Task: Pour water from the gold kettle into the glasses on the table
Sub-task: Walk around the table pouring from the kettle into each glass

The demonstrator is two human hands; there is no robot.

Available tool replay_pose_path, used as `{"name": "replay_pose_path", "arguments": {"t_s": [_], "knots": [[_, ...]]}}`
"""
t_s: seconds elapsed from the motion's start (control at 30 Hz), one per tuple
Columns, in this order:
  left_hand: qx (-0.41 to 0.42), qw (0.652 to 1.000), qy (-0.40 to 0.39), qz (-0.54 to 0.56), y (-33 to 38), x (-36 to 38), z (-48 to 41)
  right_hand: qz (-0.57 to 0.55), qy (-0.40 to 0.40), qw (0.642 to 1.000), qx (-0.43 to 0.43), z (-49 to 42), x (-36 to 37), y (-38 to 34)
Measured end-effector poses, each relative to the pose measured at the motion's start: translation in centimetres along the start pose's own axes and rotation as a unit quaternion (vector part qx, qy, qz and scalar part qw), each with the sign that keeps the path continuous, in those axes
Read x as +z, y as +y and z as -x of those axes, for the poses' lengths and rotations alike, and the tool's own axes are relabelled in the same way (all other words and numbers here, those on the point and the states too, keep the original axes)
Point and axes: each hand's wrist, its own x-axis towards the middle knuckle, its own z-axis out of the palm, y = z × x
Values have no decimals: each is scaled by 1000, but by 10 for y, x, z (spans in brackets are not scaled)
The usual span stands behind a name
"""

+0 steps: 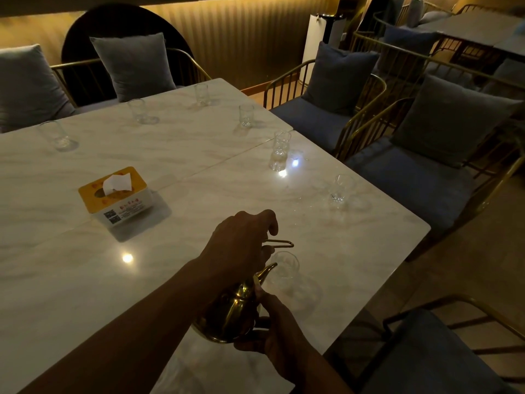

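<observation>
A yellow-topped tissue box [113,194] sits amid grey-cushioned chairs [309,120].

The only print in view is on the tissue box [113,194], which sits on the marble table [184,132]. Its white front face carries a dark square code, seemingly a QR code, at the left. To the right of the code, a line of red characters runs above rows of small dark print. The yellow top bears reddish marks around the slot. All of it is too small and dim to read.
</observation>
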Motion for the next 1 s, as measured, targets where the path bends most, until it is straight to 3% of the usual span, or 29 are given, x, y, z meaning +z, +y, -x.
{"name": "replay_pose_path", "arguments": {"t_s": [1.0], "knots": [[-7, 1000, -3, 8, 2, -2, 7, 17, 3, 1000, -12, -5, -9, 5]]}}
